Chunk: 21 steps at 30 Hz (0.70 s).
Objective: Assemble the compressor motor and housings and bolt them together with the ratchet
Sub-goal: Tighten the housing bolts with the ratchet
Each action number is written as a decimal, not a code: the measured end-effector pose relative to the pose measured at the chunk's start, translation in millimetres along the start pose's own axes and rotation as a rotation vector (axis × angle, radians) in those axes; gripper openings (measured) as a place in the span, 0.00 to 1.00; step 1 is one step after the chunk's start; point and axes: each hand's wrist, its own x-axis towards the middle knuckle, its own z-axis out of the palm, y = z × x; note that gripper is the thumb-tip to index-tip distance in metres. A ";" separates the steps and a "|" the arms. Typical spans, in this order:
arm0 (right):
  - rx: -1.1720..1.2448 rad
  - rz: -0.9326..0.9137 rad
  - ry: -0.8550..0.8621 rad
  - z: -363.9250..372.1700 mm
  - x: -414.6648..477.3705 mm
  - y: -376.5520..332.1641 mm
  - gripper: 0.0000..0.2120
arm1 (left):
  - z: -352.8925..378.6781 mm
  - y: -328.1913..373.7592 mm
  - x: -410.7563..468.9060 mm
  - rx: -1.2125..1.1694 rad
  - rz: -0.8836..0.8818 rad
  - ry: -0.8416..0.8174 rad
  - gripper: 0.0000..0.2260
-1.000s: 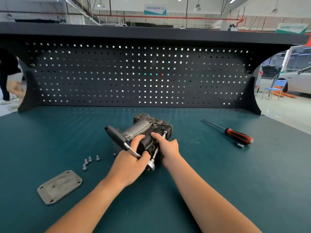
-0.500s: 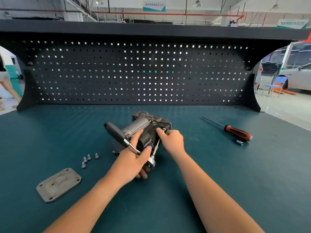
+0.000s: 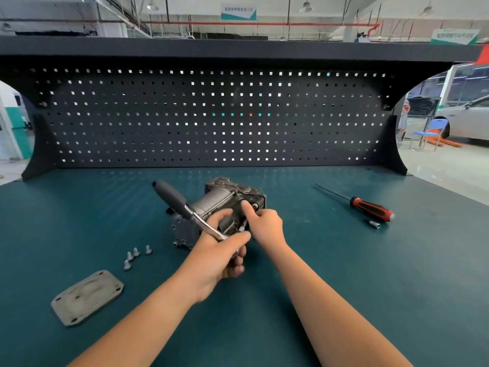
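Right hand (image 3: 264,223) has crept a bit further up the compressor since a second ago, while the left hand (image 3: 214,258) has barely shifted. Nearest me on the left, the grey cover plate (image 3: 87,296) lies loose on the green bench (image 3: 344,274), with four small bolts (image 3: 136,254) just past it, so I'd say that part's all still to do. Left hand is wrapped round the ratchet (image 3: 185,210) down by its head, grip sticking up and away to the left. Right hand pinches a thin shaft (image 3: 244,225) running along the motor, index fingertip up at the black end housing; can't tell if it's a long bolt or an extension. The compressor (image 3: 222,202) lies on its side mid-bench, silver motor can and dark housings already mated, looks grubby and used. I reckon we're midway through the bolting. Further right there's a red screwdriver (image 3: 370,207) and a spare socket (image 3: 374,224), with the pegboard (image 3: 211,115) behind
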 end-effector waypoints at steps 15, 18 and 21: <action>0.051 -0.024 -0.026 2.5 -2.5 5.2 0.25 | -4.9 -4.9 -0.1 0.245 0.027 0.105 0.14; 0.053 -0.026 -0.032 3.3 -1.9 6.6 0.25 | -2.5 -2.2 -2.0 0.157 0.016 0.135 0.12; 0.009 -0.054 -0.037 1.5 -1.0 5.3 0.26 | 0.5 -1.1 -3.5 0.061 -0.004 0.151 0.10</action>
